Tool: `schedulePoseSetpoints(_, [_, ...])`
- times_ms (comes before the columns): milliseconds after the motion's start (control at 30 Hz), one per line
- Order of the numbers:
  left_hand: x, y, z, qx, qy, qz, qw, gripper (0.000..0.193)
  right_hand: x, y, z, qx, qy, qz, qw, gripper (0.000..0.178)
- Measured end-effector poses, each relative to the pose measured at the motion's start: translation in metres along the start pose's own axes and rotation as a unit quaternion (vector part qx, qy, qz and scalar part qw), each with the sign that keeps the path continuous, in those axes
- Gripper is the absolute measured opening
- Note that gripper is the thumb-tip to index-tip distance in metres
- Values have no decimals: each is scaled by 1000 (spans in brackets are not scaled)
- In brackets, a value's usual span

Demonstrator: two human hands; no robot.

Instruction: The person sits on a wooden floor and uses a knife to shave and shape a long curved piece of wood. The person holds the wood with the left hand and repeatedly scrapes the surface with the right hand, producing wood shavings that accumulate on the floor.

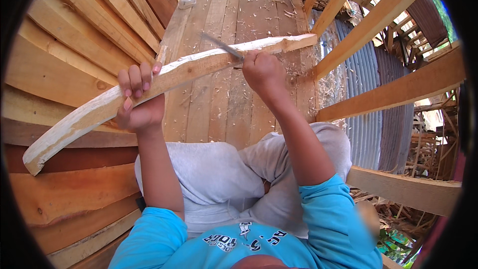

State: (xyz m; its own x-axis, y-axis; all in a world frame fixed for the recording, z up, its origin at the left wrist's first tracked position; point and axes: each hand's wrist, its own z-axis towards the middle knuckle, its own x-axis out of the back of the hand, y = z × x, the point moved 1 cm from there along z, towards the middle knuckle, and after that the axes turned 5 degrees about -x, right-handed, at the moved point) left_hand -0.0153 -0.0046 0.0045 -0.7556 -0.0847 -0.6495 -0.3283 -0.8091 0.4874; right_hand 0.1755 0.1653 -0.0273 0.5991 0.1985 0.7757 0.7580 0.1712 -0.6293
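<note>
A long, curved piece of wood point(191, 72) lies slantwise across my front, its low end at the left and its far end at the right. Its upper side is whitish and rough; the side toward me is bare tan wood. My left hand point(137, 92) is closed around it left of the middle, fingers over the top. In my right hand point(264, 72), closed in a fist, is a knife point(222, 45). Its narrow blade points up and left across the wood's upper edge; the fist hides the handle.
Wood shavings point(256, 12) are scattered over the plank floor point(199, 114). Stacked boards point(64, 55) line the left side. Wooden rails point(398, 92) and corrugated metal sheets point(366, 129) stand at the right. A small, clear-looking object point(186, 2) lies at the far left.
</note>
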Motion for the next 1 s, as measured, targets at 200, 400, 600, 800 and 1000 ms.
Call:
schedulePoseSetpoints(200, [-14,-13,7,12,-6,-28,1000,37,35,152,87,-84,-6,-103,991,38])
schedulePoseSetpoints(400, [1,-5,-1,-4,6,-26,1000,38,12,5,5,-12,-53,-11,998,58])
schedulePoseSetpoints(600, [-2,1,-3,-2,8,1,1000,37,15,58,44,-64,-14,-19,998,51])
schedulePoseSetpoints(800, [-2,-8,2,3,-8,-30,1000,37,22,119,80,33,-44,-112,992,53])
schedulePoseSetpoints(1000, [0,-3,-2,0,12,-18,1000,38,-5,12,3,-34,-29,26,999,52])
